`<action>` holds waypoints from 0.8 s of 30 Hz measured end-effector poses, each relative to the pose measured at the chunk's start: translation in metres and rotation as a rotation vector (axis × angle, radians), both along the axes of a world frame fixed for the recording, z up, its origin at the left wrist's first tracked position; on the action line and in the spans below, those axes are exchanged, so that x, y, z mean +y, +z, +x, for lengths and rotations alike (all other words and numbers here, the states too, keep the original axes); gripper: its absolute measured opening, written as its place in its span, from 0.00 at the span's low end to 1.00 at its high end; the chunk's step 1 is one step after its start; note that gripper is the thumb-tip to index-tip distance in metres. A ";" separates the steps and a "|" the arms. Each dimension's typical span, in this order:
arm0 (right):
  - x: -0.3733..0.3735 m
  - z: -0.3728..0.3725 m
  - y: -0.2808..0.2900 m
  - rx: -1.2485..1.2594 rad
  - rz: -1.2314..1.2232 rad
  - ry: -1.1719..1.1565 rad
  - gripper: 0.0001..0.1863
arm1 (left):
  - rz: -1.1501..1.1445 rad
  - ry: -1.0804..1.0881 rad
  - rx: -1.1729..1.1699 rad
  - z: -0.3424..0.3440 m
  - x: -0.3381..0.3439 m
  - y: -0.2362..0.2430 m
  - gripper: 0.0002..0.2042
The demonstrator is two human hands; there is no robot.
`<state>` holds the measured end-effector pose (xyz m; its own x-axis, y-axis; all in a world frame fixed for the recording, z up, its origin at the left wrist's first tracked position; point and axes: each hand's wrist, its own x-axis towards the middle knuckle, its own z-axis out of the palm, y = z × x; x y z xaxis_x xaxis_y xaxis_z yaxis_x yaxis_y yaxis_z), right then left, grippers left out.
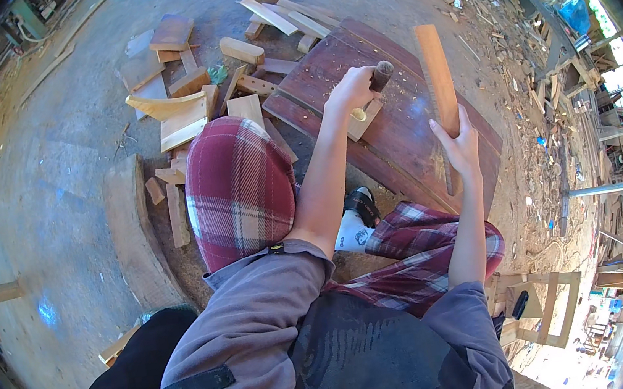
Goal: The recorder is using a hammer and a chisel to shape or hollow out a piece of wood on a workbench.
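Note:
My left hand [353, 88] is closed around a short tool with a dark round wooden end [382, 73]; its kind is partly hidden by my fingers. A pale yellowish tip [358, 115] shows below that hand, over a small light wooden block [370, 118] on the dark reddish-brown board [428, 143]. My right hand [461, 145] grips the lower part of a long, slightly curved wooden slat [435, 65]. The slat is held on edge over the right side of the board, and its far end rises past the board's edge.
Loose wooden offcuts [241, 49] and boards lie scattered beyond and left of my knee. A long thick plank [139, 229] rests on the ground at left. Wood scraps and debris [538, 92] line the right side. A wooden frame [551, 309] stands at lower right.

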<state>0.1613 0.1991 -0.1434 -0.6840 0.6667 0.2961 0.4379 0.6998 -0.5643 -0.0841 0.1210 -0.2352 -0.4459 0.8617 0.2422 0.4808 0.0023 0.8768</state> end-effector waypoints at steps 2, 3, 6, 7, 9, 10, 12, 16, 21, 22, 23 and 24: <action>0.000 -0.001 -0.001 -0.007 0.005 0.005 0.29 | 0.002 0.001 0.005 -0.003 -0.001 -0.003 0.19; 0.003 0.001 -0.002 -0.001 0.008 0.003 0.29 | 0.003 -0.005 0.003 -0.001 0.000 0.000 0.19; 0.005 0.004 -0.004 0.015 0.015 -0.002 0.29 | -0.046 -0.009 0.005 0.002 0.000 0.003 0.21; 0.004 0.003 -0.004 0.027 0.019 0.002 0.29 | -0.017 -0.003 0.009 0.000 0.000 0.000 0.21; 0.003 0.002 -0.002 0.016 0.007 0.007 0.29 | 0.011 0.000 0.013 -0.001 0.000 -0.002 0.22; 0.002 0.002 -0.002 0.004 -0.005 0.008 0.30 | 0.013 -0.001 0.013 0.000 0.001 -0.002 0.22; 0.002 0.002 -0.003 -0.004 0.006 -0.001 0.29 | 0.014 -0.001 0.013 0.000 0.001 -0.002 0.23; -0.002 0.002 -0.001 -0.020 0.005 -0.007 0.29 | -0.012 -0.009 0.015 -0.001 0.000 0.000 0.23; -0.001 0.001 -0.001 -0.009 0.002 0.007 0.30 | -0.033 -0.001 0.012 -0.002 -0.004 0.003 0.24; -0.001 0.001 -0.002 -0.004 -0.002 0.011 0.30 | -0.023 -0.005 0.018 -0.002 -0.004 0.003 0.24; 0.000 0.001 -0.002 -0.004 -0.002 0.011 0.30 | -0.012 -0.010 0.024 -0.002 -0.004 0.003 0.24; 0.000 0.002 -0.003 -0.005 0.002 0.010 0.31 | -0.012 -0.012 0.024 -0.001 -0.004 0.004 0.24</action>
